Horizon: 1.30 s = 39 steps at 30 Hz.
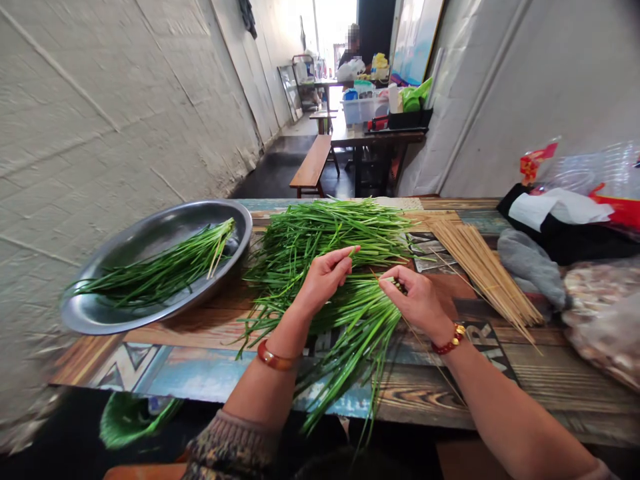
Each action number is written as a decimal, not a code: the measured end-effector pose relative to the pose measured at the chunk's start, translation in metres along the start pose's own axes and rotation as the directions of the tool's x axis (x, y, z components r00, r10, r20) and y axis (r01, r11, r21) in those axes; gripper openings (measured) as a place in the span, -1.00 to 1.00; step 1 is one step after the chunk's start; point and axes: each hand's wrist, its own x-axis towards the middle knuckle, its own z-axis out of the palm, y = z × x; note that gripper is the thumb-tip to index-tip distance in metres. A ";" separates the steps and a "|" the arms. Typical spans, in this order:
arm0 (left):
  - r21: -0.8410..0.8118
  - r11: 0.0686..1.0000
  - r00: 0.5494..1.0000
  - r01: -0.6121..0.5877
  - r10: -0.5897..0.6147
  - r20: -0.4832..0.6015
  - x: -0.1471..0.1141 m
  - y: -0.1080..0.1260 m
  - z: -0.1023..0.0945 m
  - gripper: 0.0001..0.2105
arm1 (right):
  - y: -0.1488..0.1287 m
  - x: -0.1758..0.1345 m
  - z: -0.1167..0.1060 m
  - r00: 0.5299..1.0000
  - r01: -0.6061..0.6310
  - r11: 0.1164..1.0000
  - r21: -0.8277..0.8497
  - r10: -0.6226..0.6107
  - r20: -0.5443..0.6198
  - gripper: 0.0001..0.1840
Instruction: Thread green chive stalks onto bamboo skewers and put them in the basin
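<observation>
My right hand [417, 293] is closed around the cut ends of a bunch of garlic chives [350, 333], whose leaves fan down over the table's front edge. Thin bamboo skewers run through or along this bunch at my fingers; exactly how they pass is hidden. Just left of it, my left hand [327, 277] pinches a single chive stalk [354, 252], its pale end showing at the fingertips. Behind both hands lies a large loose pile of garlic chives [330, 230]. A metal basin [150, 323] at the left holds a bundle of chives [170, 263] with skewers at its stem end.
Loose bamboo skewers [485, 273] lie to the right on the patterned wooden table [430, 397]. Beyond them are a grey plastic bag [530, 263] and a clear bag of pale pieces [605, 320]. A bench [313, 163], another table and a person stand farther back.
</observation>
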 end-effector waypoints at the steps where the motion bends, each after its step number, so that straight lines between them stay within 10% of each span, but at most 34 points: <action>1: 0.009 1.000 1.000 0.003 -0.003 -0.004 0.000 -0.001 0.001 -0.63 | -0.001 0.000 0.000 1.000 -0.001 1.000 0.000 0.001 -0.003 -0.81; 39: 0.140 0.990 0.994 -0.036 0.021 0.106 0.000 -0.005 0.009 -0.79 | 0.004 -0.002 0.009 0.999 -0.016 0.998 0.064 0.014 0.032 -0.73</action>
